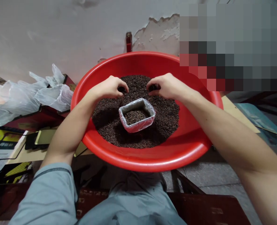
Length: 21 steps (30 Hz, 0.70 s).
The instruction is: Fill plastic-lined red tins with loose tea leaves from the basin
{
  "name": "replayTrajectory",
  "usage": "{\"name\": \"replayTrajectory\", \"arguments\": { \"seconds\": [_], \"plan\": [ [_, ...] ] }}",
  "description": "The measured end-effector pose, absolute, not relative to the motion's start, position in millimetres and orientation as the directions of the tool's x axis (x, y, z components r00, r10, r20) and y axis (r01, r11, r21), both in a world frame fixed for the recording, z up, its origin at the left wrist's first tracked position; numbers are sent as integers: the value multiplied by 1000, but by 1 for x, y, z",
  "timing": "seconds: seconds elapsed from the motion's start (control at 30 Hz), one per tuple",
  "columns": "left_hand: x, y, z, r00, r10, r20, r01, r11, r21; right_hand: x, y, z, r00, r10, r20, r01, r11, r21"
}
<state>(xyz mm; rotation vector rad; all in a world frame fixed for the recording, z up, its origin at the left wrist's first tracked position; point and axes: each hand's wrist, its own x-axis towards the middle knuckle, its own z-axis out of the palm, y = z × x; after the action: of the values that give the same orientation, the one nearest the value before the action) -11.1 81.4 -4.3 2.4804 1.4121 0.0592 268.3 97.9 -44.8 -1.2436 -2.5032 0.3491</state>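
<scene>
A wide red basin (150, 162) holds a spread heap of dark, dry tea leaves (138, 82). Nested in the heap is a small box lined with clear plastic (138, 126), partly filled with browner leaves. My left hand (111, 87) hovers at the box's far left, fingers curled around what looks like a pinch of tea leaves, with a few bits beneath it. Beyond the box's right corner, my right hand (164, 86) is likewise curled, dark leaves showing between thumb and fingers. Neither hand touches the box.
Clear plastic bags (56, 93) lie on dark red boxes at left. A gold phone-like object (43, 137) rests on the table beside the basin. Behind stands a wall with peeling paint (161, 31). A dark red bench (206, 206) is below me; the upper right is pixelated.
</scene>
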Motion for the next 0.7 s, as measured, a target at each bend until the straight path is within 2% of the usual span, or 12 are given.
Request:
{"name": "replayTrajectory", "arguments": {
  "seconds": [0.07, 0.13, 0.3, 0.43, 0.53, 0.6, 0.7],
  "plan": [
    [-3, 67, 10, 554, 830, -56, 759, -477, 443, 267, 83, -33, -579, 772, 264, 610, 624, -488],
    [5, 54, 18, 558, 827, -65, 720, -444, 533, 262, 68, -26, -635, 730, 253, 509, 641, -574],
    [19, 42, 14, 522, 839, -151, 745, -363, 559, 254, 56, -23, -744, 648, 163, 438, 657, -613],
    [27, 39, 6, 554, 822, -128, 733, -410, 543, 258, 64, -27, -704, 691, 166, 458, 620, -637],
    [31, 37, 3, 562, 817, -129, 672, -360, 647, 267, 79, -35, -585, 783, 210, 543, 571, -616],
    [31, 39, 1, 552, 825, -124, 639, -322, 699, 273, 93, -47, -529, 825, 197, 634, 539, -555],
    [22, 55, -6, 495, 868, -35, 647, -342, 681, 281, 113, -74, -515, 856, 40, 784, 490, -381]
  ]
}}
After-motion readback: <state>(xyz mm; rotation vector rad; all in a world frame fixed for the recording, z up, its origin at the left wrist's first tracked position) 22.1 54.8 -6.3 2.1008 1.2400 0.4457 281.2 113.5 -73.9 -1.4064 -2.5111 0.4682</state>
